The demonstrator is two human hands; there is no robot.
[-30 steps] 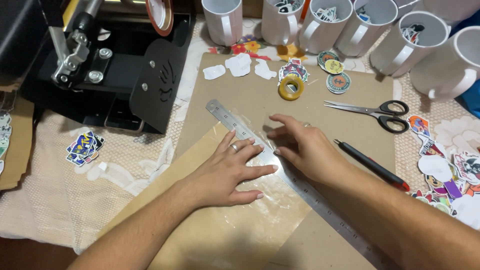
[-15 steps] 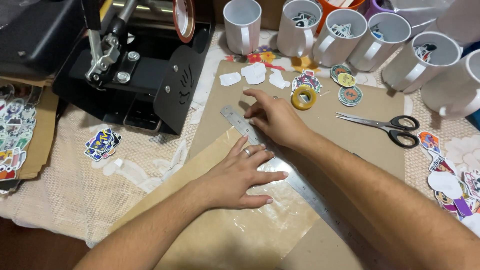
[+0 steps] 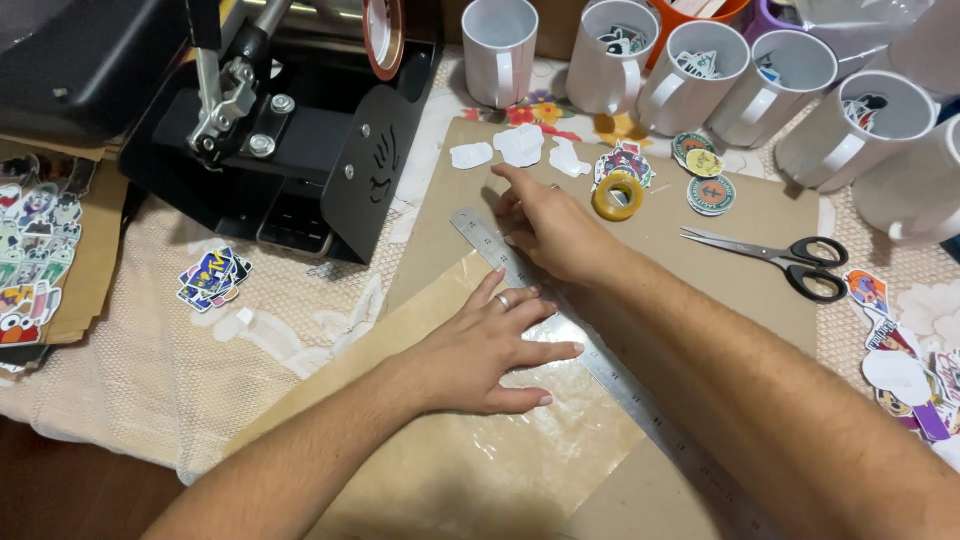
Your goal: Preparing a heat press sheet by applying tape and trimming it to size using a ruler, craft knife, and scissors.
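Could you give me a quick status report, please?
Left hand flat on clear film. Right hand pressing metal ruler. Tape roll near the fingers.

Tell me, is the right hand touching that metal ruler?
Touching. The head view shows the right hand pressing on the upper end of the metal ruler, fingers lying across it with no gap.

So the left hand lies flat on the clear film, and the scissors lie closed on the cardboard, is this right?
Not quite. In the head view the left hand does lie flat on the clear film, but the scissors on the cardboard lie slightly open, not closed.
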